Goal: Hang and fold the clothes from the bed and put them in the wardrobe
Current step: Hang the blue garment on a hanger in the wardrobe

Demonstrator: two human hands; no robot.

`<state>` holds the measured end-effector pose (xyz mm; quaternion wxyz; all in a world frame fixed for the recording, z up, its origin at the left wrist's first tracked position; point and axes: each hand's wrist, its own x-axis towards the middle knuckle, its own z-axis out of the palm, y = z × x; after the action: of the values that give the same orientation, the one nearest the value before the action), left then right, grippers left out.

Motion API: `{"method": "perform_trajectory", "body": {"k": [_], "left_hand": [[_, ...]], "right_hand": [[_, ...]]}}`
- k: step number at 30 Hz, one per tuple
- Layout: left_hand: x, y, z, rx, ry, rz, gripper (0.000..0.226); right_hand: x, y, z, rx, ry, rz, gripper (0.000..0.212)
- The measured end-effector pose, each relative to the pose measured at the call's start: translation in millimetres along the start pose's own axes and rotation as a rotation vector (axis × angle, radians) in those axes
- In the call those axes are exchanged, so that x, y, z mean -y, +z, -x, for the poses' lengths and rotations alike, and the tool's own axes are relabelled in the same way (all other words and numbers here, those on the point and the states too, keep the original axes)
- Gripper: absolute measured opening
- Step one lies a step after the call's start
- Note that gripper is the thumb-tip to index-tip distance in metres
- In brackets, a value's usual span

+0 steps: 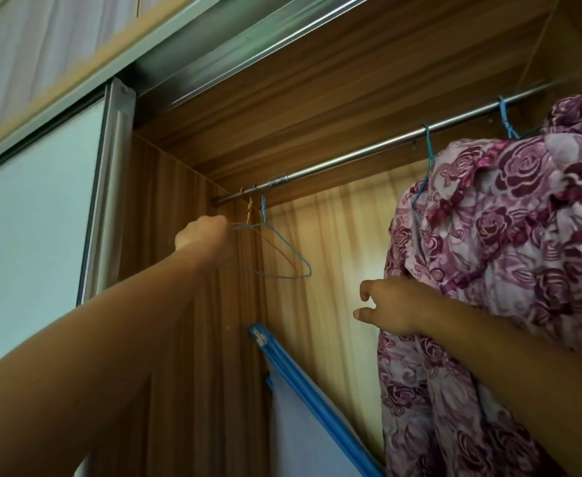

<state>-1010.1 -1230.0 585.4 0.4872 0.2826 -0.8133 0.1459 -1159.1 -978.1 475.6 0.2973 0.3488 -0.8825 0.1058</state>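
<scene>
A metal rail (351, 159) runs across the top of the open wooden wardrobe. At its left end hang two empty wire hangers, one blue (284, 256) and one orange (250, 211). My left hand (203, 237) reaches up to them with its fingers closed on their left tips. Purple rose-patterned garments (510, 256) hang from blue hangers (428, 146) on the right of the rail. My right hand (391, 306) rests against the left edge of that fabric, fingers apart, holding nothing.
A sliding door (34, 215) with a metal frame stands to the left. A blue-framed pale panel (303, 401) leans inside the wardrobe below the hangers. The rail between the empty hangers and the hung garments is bare.
</scene>
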Motion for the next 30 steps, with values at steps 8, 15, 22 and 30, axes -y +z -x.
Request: {"method": "perform_trajectory", "body": {"k": [8,15,22,30], "left_hand": [[-9.2,-19.5,-47.7,-0.122,-0.001,0.114,0.013],[-15.2,-12.7,-75.0,0.057,0.247,0.118,0.016],[-16.2,37.9,-18.4,0.225,0.533,0.242,0.019],[3.4,61.8,73.4,0.530,0.608,0.323,0.019]], "right_hand": [[-10.6,5.5,-7.5,-0.026,-0.006,0.010,0.053],[-30.5,29.3,-10.9,0.019,0.028,-0.030,0.050],[-19.9,72.2,-8.2,0.085,0.073,-0.212,0.049],[17.1,168.6,19.9,0.221,0.214,-0.735,0.016]]}}
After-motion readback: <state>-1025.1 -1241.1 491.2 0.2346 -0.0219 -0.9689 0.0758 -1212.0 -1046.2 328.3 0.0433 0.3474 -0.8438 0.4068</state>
